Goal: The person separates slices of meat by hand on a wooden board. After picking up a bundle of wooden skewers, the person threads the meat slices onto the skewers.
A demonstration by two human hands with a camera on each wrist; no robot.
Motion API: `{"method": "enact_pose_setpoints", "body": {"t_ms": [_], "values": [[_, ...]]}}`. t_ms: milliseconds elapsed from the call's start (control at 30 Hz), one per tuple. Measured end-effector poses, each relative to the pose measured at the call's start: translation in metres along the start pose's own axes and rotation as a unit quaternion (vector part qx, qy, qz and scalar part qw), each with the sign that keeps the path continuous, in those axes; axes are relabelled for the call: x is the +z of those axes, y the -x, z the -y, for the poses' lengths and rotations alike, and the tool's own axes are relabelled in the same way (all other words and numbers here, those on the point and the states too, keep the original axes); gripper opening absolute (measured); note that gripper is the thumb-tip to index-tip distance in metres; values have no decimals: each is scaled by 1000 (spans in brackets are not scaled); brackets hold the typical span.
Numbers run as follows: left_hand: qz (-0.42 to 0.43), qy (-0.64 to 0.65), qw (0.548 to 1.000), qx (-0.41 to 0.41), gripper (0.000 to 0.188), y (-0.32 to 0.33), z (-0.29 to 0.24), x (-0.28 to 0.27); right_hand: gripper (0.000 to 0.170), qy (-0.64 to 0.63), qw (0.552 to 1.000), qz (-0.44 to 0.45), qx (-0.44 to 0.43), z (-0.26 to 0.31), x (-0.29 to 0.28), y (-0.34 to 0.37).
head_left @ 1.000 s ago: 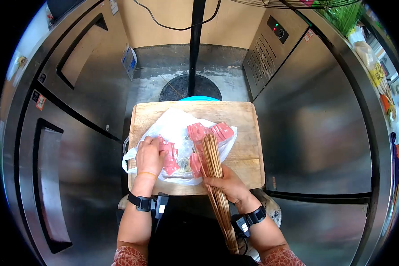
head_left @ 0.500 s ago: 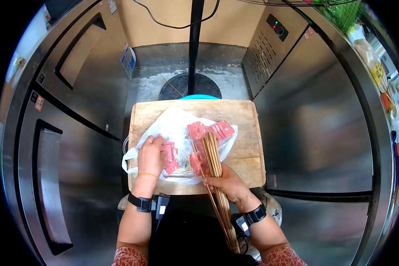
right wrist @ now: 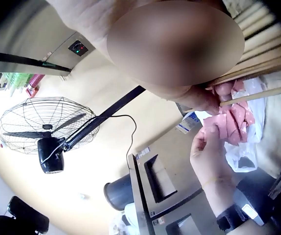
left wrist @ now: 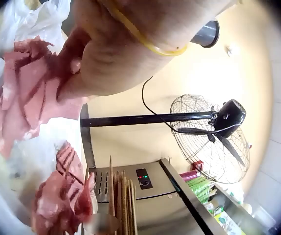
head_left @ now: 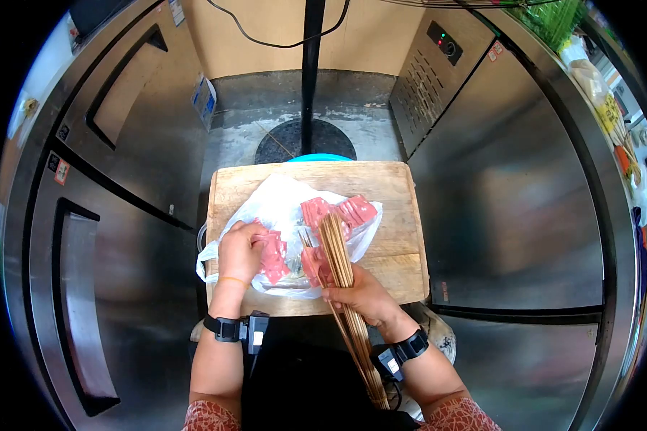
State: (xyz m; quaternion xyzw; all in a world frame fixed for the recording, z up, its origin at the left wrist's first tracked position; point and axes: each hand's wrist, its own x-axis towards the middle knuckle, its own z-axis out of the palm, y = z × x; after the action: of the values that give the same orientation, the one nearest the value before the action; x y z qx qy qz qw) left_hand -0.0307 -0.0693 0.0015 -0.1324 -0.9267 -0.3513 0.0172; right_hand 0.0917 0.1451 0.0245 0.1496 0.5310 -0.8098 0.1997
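On wooden board, pink slices atop white bag; steel cabinets flanking.

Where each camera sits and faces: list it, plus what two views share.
Head: head-worn, facing forward and down at the wooden cutting board; left hand, right hand and forearms show.
Left wrist: on that wrist, looking past the left hand to meat slices, skewers, pedestal fan.
Right wrist: on that wrist, looking past the right hand to skewers, left hand, fan.
Both wrist views share the fan.
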Motion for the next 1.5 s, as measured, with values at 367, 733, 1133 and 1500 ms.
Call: {"method": "enact_pose_setpoints", "body": {"t_ms": [367,733,1133,1500], "values": [[48,389,914,-100,18,-14,-8,6,43,35,998,50,18,-1,7,-2],[59,422,902,-72,20,-13,-19,8,59,30,997,67,8,-10,4,-7],[84,383,919,-49,11,-4,-29,8,59,27,998,60,14,-2,7,-5],[117,513,826,-200,16,-3,-25,16,56,44,997,56,-14,0,7,-2]]}}
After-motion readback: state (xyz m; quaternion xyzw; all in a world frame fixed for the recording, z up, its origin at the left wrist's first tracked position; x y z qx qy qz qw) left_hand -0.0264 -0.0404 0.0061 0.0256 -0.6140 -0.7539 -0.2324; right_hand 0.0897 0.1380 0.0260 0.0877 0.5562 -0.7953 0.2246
